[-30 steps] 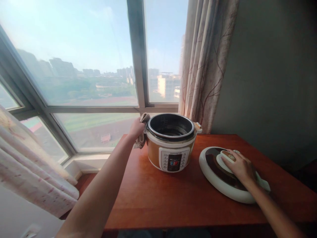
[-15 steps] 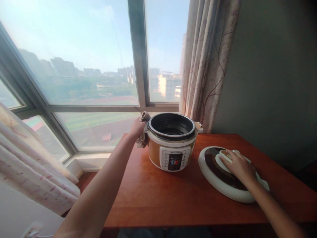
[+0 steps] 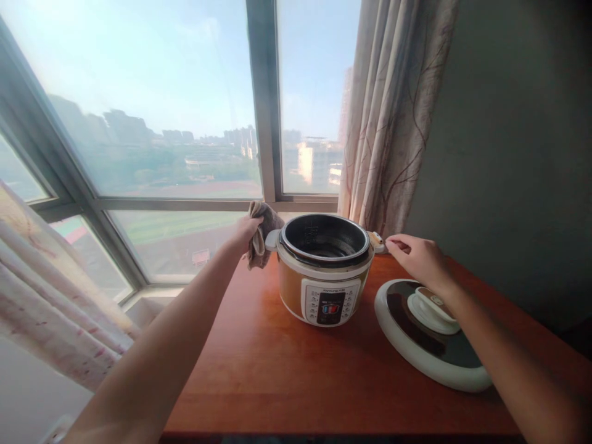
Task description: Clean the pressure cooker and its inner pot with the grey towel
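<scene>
An orange and white electric pressure cooker (image 3: 324, 280) stands open on the wooden table (image 3: 287, 376), its dark inner pot showing. My left hand (image 3: 245, 233) grips a brownish cloth (image 3: 261, 231) right beside the cooker's left side handle. My right hand (image 3: 419, 258) reaches to the cooker's right side handle (image 3: 377, 242), fingertips touching it; whether it grips is unclear. The cooker's round white lid (image 3: 430, 333) lies flat on the table to the right, under my right forearm.
A large window (image 3: 161, 123) fills the back and left. A patterned curtain (image 3: 393, 117) hangs behind the cooker at the right, another curtain (image 3: 50, 290) at the lower left. A grey wall (image 3: 518, 142) bounds the right side.
My right hand left the lid and moved up-left to the cooker's right handle. My left hand with the cloth shifted slightly up beside the left handle.
</scene>
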The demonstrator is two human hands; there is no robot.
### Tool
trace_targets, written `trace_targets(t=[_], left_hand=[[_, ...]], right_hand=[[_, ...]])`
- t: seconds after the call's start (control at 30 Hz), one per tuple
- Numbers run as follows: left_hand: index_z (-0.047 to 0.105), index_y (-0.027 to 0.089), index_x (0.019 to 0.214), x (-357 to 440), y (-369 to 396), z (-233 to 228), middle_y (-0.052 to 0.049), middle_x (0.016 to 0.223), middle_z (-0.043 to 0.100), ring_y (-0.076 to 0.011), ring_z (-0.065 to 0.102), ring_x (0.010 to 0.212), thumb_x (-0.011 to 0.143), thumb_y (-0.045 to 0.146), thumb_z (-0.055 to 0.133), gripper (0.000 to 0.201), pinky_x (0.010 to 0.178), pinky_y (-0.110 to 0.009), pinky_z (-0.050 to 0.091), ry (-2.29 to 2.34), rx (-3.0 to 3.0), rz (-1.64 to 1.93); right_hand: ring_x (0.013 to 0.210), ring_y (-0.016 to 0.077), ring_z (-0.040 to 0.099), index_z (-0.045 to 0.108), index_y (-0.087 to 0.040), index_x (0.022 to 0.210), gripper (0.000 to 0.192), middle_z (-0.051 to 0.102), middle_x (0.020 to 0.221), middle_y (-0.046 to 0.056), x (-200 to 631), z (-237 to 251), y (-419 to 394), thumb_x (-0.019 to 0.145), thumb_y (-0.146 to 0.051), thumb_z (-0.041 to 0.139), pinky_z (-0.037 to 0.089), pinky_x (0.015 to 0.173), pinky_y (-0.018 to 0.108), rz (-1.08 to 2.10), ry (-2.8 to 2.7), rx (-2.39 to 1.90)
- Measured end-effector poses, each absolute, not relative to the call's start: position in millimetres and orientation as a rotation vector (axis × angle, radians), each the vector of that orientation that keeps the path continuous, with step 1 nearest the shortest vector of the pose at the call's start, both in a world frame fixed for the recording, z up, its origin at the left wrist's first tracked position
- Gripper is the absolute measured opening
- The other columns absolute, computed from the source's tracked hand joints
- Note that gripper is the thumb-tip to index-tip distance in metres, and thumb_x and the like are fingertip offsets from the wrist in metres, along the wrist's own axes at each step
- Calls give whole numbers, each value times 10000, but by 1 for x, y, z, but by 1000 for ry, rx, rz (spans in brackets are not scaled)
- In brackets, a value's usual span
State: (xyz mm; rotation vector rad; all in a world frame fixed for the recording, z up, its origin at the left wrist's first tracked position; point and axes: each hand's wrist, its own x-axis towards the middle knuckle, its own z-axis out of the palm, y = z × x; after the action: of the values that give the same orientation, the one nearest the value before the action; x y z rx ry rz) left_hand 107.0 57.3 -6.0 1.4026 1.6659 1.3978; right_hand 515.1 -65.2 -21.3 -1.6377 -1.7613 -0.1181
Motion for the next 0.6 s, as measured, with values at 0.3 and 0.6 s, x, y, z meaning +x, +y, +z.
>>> trace_targets(t=[0.3,0.6], left_hand=[[726,210,842,152,49,36,-150,869,741,-372,689,923,811,315,666,125,792,-414,470,1934,2228,1009],[732,240,972,161,45,35,-98,898,745,-314,691,878,606,352,835,396,763,-349,505,1931,2441,676]], right_hand=[[782,202,688,759,-186,1014,300,761,780,60,477,5,-16,900,-368,549,440,672,254,83,-1816,-1785],[875,255,689,785,-188,848,272,770,886,114,465,-2,-5,819,-391,607,439,685,271,18,-1847,-1903]])
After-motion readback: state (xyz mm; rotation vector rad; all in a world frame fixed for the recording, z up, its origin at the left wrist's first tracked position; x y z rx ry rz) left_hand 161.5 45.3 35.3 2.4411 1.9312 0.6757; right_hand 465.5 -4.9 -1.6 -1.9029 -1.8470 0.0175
